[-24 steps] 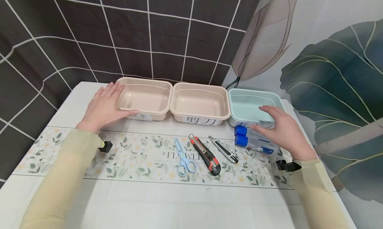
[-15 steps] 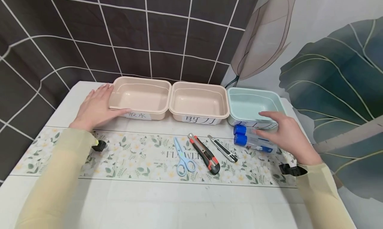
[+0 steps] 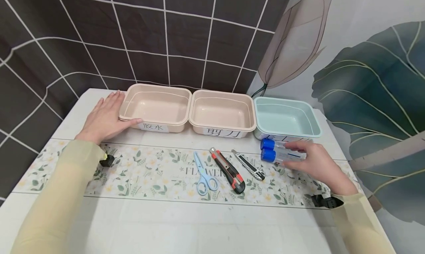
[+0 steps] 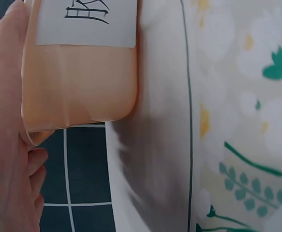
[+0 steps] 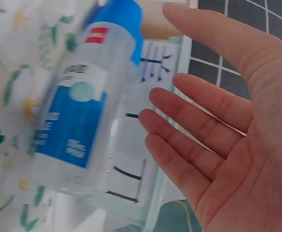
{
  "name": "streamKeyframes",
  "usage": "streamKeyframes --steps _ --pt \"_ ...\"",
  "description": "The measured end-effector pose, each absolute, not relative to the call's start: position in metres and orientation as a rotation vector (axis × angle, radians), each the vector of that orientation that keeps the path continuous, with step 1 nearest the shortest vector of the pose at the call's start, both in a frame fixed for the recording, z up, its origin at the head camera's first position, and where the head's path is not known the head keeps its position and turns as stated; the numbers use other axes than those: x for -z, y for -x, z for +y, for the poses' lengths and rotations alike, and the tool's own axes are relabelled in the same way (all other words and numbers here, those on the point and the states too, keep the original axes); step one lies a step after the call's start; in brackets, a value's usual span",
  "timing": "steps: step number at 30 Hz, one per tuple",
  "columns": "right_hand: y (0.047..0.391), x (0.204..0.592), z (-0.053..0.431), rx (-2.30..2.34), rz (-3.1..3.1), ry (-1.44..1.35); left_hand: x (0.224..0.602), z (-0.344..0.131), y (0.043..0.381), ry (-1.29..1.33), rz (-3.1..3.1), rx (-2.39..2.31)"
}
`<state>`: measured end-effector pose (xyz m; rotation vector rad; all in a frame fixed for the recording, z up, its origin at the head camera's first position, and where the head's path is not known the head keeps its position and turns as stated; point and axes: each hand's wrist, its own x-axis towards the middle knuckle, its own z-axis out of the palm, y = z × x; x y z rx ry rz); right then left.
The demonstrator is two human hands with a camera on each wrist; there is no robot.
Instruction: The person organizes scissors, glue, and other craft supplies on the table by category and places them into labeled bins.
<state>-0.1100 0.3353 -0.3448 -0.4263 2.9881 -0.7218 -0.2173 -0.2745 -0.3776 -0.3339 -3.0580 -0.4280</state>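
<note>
My left hand rests on the left end of a beige bin, its thumb along the front rim and its fingers at the side. In the left wrist view, the bin's labelled front shows beside the hand. My right hand is at the right end of two clear glue bottles with blue caps, lying side by side. The right wrist view shows its fingers spread apart from the nearer bottle. Blue scissors, a red-and-black utility knife and a slimmer patterned one lie left of the bottles.
A second beige bin stands in the middle of the row, and a pale blue bin at its right end. Each has a paper label in front. A flowered strip crosses the white table. Dark checked cloth hangs behind.
My right hand has come down and nearer from in front of the blue bin to the bottles' right end. My left hand has slid left along the beige bin, baring its label.
</note>
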Motion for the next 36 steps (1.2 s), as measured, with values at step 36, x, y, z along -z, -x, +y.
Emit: streamKeyframes --steps 36 --pt "0.119 0.368 0.340 0.533 2.954 0.425 0.379 -0.278 0.220 0.418 -3.044 0.314"
